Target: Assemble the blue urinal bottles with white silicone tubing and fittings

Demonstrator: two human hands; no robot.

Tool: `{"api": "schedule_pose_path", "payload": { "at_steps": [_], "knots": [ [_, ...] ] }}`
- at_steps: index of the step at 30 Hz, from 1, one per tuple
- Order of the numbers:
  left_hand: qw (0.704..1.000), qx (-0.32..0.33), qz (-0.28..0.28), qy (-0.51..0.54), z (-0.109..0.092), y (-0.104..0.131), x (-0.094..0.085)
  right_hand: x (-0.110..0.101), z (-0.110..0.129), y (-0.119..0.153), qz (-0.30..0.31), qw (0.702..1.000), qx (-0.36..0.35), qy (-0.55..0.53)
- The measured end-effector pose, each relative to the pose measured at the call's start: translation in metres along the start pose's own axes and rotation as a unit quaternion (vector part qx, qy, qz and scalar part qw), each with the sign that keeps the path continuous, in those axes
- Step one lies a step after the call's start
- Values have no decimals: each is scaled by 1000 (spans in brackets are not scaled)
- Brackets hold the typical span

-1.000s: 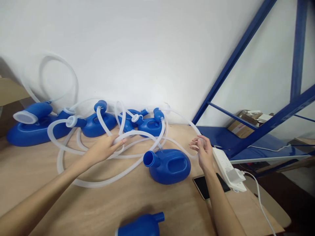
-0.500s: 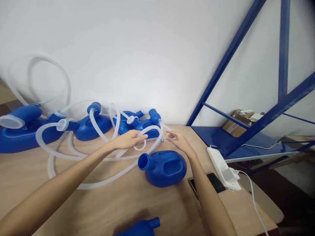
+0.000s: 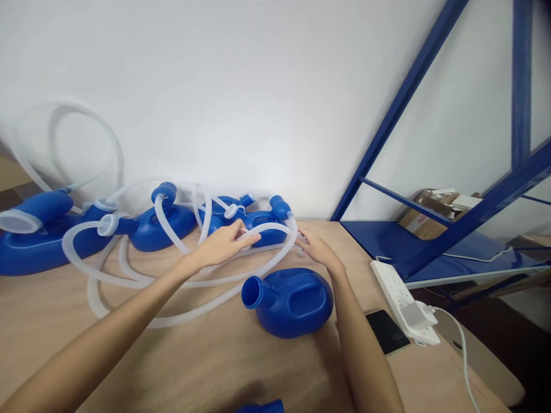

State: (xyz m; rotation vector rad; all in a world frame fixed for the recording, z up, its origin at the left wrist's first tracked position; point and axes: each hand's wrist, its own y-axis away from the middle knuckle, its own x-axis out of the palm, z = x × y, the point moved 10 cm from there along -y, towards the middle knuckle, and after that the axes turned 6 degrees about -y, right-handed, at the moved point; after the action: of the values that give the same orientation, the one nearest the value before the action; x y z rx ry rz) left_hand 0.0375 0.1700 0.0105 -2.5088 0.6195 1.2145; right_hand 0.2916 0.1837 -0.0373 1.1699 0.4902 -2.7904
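left hand [image 3: 224, 244]: extended, fingers holding white tube [image 3: 275, 227] | right hand [image 3: 321, 249]: angled inward, fingers' grip unclear

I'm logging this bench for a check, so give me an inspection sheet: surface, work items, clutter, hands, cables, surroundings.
Surface: wood-toned table against a white wall.
Work items: whitish tubes loop across the table; one uncapped blue bottle in front, other blue bottles along the wall.
Clutter: phone beside a power strip; blue part cut off by the picture's bottom edge.
Hands: left hand holds a tube; right hand is at a tube, grip unclear.
Cables: white cable at the power strip; another cord on the shelf.
Surroundings: blue shelf at right, bearing a cardboard box.
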Motion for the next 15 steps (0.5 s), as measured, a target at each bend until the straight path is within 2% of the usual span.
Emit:
{"api": "schedule_pose_path", "payload": {
  "at_steps": [2, 4, 5, 6, 7, 9, 10, 12, 15],
  "knots": [
    [986, -18, -147, -83, -3, 13, -32, -16, 2, 8, -14, 999, 14, 29],
    [938, -7, -292, -187, -20, 39, -57, -28, 9, 14, -24, 998, 21, 51],
    [914, 10, -334, -230, -32, 52, -60, -32, 13, 16, -23, 998, 23, 59],
    [901, 32, -346, -259, -44, 62, -56, -34, 17, 18, -17, 997, 25, 65],
    [901, 59, -331, -275, -55, 68, -46, -34, 20, 19, -6, 997, 29, 67],
    [919, 118, -239, -290, -71, 71, -11, -32, 21, 21, 28, 997, 51, 54],
    [928, 121, -192, -294, -71, 70, 5, -31, 20, 22, 47, 996, 67, 38],
    [944, 88, -119, -295, -62, 64, 28, -34, 16, 29, 71, 993, 98, 6],
    [960, 31, -60, -271, -38, 52, 38, -60, 12, 43, 45, 992, 120, -1]
  ]
}}
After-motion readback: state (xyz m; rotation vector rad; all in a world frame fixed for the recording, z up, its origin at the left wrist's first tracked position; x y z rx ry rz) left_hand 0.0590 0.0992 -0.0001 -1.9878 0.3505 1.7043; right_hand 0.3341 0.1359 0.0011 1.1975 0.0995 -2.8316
